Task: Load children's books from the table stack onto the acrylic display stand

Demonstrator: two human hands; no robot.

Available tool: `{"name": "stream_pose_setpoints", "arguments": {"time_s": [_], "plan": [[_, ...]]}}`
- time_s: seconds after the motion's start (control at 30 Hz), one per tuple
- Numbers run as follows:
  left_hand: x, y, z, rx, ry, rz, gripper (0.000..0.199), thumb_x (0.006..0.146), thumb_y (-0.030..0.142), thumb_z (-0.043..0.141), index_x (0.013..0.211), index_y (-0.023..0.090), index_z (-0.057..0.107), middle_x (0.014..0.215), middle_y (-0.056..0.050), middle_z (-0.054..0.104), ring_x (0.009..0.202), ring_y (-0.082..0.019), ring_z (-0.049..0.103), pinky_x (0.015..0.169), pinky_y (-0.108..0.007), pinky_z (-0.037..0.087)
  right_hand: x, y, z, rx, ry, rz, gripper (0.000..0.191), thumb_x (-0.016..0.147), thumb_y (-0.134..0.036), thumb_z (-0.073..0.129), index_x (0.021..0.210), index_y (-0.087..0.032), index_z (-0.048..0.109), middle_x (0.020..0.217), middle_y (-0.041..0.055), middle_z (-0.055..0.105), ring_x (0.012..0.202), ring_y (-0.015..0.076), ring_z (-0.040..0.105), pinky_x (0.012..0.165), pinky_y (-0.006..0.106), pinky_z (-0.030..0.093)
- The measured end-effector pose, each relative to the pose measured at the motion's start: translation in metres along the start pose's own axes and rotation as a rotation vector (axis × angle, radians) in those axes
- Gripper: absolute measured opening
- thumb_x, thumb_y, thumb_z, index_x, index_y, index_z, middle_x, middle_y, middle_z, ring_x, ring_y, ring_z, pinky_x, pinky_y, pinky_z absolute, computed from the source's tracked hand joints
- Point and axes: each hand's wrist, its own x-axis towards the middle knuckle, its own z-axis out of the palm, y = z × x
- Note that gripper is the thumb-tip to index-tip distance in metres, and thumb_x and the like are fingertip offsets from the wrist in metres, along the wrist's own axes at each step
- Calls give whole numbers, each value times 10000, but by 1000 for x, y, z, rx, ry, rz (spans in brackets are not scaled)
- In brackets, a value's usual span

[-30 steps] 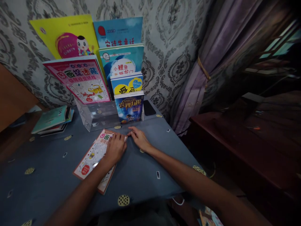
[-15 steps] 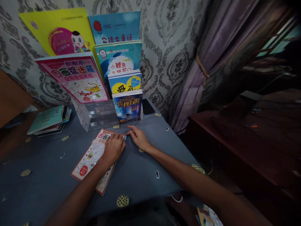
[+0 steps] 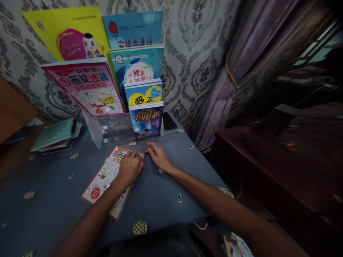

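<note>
A thin picture book [image 3: 103, 175] with a white and orange-red cover lies slanted on the blue tablecloth. My left hand [image 3: 131, 166] rests over its upper right part, fingers bent and close together near the top edge. The fingertips are hidden, and part of the cover is under the hand and forearm. Just right of the book's upper corner, my right hand [image 3: 158, 157] lies on the cloth with the index finger stretched out and nothing held. Its fingertips come close to that corner; whether they touch it, I cannot tell.
A clear tiered stand [image 3: 107, 137] holds several upright books, including a dark blue book [image 3: 147, 123] and a pink book [image 3: 88, 89]. Behind it lies a black phone [image 3: 168, 121]. Stacked books [image 3: 53, 135] sit at left. The table's right edge borders a dark red cabinet [image 3: 257, 167].
Both hands and the book keep their places. The view has shifted very slightly.
</note>
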Motion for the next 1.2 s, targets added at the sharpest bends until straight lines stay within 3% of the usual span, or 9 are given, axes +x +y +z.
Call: {"name": "stream_pose_setpoints", "arguments": {"time_s": [0.33,0.8,1.07,1.2], "plan": [[-1,1,-1,6,-6,1,264,981,228,449,980,145,699,1026,-134,680,1037,-271,627,851,-385,509,-3,-8,-1,7,50,-38,297,979,-194,424,1244,-214,558,998,42,782,959,187,719,945,368,504],[-2,4,-4,46,-66,2,284,993,237,430,1035,147,696,1086,-131,679,1071,-269,612,877,-386,497,-5,-3,1,-77,5,-85,316,991,-187,443,1274,-223,579,960,36,762,958,194,705,947,355,485],[-5,2,3,48,14,38,270,987,227,436,1016,141,690,1053,-139,680,1036,-279,608,871,-405,500,-12,-18,2,-478,-84,-162,352,1000,-172,404,1302,-171,585,1087,124,716,1042,244,635,950,389,457],[-5,-2,5,-5,38,42,268,985,217,428,985,143,686,1047,-147,680,1022,-285,614,878,-425,509,-18,-27,1,-621,-154,-209,350,1010,-167,385,1299,-158,582,1033,134,718,1018,265,615,931,402,440]]}}
